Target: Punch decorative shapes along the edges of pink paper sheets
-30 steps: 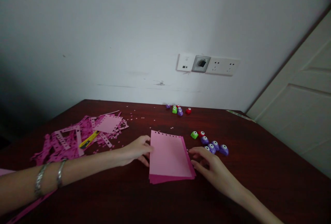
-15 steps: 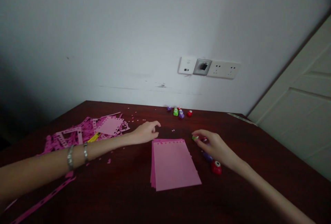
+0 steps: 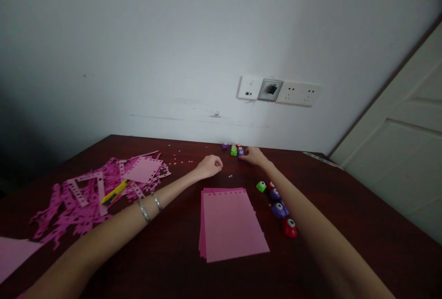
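My right hand [image 3: 253, 156] reaches across the dark wooden table [image 3: 165, 262] to a far group of small craft punches [image 3: 235, 150] by the wall. Its fingers are bent over the group's right end, touching a purple punch [image 3: 241, 152]; what they grip is hidden. To their left, my left hand [image 3: 210, 166] rests on the table with its fingers curled in, and nothing shows in them. A stack of pink paper [image 3: 231, 223] with a punched top edge lies nearer to me between my forearms. A green [image 3: 261, 186], two purple [image 3: 278, 209] and a red punch [image 3: 289, 227] stand in a row beside my right forearm.
A heap of punched pink paper scraps [image 3: 86, 191] covers the left of the table, with a yellow utility knife [image 3: 113, 192] lying on it. A pink sheet [image 3: 14, 253] pokes in at the lower left. Wall sockets [image 3: 278, 91] sit above the table; a pale door [image 3: 397, 152] stands at the right.
Both hands left the paper stack and moved away from me. My right hand passed the near punches and reached the far group; a red punch there is now hidden behind it.
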### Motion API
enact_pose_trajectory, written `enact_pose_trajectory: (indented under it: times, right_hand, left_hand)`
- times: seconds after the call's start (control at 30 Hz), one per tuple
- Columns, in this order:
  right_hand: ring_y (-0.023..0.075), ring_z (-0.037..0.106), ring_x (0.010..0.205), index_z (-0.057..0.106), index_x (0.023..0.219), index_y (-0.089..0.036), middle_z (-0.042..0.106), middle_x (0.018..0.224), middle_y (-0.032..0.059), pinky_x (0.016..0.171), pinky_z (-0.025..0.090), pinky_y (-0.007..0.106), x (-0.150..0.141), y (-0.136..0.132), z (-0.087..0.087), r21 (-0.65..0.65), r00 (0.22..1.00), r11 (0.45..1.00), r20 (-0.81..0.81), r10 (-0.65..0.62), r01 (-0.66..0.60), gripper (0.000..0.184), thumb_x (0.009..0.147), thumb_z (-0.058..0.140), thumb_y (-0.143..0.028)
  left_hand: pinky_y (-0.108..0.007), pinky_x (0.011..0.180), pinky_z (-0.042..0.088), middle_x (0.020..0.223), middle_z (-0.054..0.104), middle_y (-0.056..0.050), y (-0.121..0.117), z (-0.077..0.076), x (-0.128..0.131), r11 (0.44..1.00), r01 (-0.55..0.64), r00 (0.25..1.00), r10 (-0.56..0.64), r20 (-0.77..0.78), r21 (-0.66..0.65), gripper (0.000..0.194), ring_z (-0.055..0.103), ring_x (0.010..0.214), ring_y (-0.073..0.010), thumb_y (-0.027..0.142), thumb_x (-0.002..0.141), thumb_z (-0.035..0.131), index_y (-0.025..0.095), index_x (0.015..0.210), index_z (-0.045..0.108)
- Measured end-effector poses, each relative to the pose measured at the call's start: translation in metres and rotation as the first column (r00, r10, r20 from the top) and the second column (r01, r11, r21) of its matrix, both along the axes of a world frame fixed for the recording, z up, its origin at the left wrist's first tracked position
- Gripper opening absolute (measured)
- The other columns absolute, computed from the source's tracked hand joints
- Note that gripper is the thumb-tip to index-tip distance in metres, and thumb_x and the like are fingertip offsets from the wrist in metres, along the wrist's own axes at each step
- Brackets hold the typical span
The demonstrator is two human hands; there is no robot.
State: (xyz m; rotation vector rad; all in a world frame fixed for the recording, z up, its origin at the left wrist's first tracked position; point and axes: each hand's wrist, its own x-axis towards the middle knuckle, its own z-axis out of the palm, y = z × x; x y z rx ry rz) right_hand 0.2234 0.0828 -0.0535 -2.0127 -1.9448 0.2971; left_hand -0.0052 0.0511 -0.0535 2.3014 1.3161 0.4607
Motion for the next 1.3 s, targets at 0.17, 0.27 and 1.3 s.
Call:
enact_pose_trajectory:
  times: [0.17, 0.27, 1.3]
  right_hand:
    - [0.0196, 0.058, 0.094, 0.054, 0.113, -0.015, 0.057, 0.112, 0.0072, 0.079, 0.05, 0.039, -0.002, 0.006, -0.009, -0.059, 1.0, 0.998, -0.006, -0.017, 0.017, 0.028, 0.089, 0.053, -0.03]
    - [0.0188, 0.059, 0.093, 0.055, 0.111, -0.015, 0.058, 0.11, 0.0068, 0.079, 0.05, 0.039, -0.004, 0.001, -0.004, -0.035, 0.999, 0.999, -0.041, -0.023, 0.022, 0.027, 0.089, 0.053, -0.031]
    - [0.0168, 0.062, 0.068, 0.06, 0.084, -0.017, 0.064, 0.075, 0.0031, 0.061, 0.051, 0.028, -0.015, -0.169, -0.011, 0.134, 0.861, 0.983, -0.476, 0.178, -0.129, 0.01, 0.075, 0.059, -0.022]
  left_hand:
    - [-0.027, 0.066, 0.045, 0.084, 0.065, -0.004, -0.037, 0.014, 0.0, 0.995, 0.095, 0.988, -0.096, -0.122, -0.007, 0.01, 0.06, 0.077, -0.0185, 0.024, 0.066, 0.06, 0.019, 0.073, 0.065]
    - [-0.03, 0.065, 0.045, 0.09, 0.063, -0.006, -0.059, 0.023, 0.001, 0.974, 0.221, 0.937, -0.224, -0.269, -0.04, 0.015, 0.059, 0.081, -0.0216, 0.029, 0.068, 0.059, 0.019, 0.078, 0.065]
    - [-0.034, 0.073, 0.042, 0.096, 0.064, -0.012, -0.058, 0.006, 0.017, 0.935, 0.353, 0.799, -0.287, -0.528, 0.025, 0.051, 0.058, 0.09, -0.0283, 0.055, 0.064, 0.067, 0.014, 0.093, 0.061]
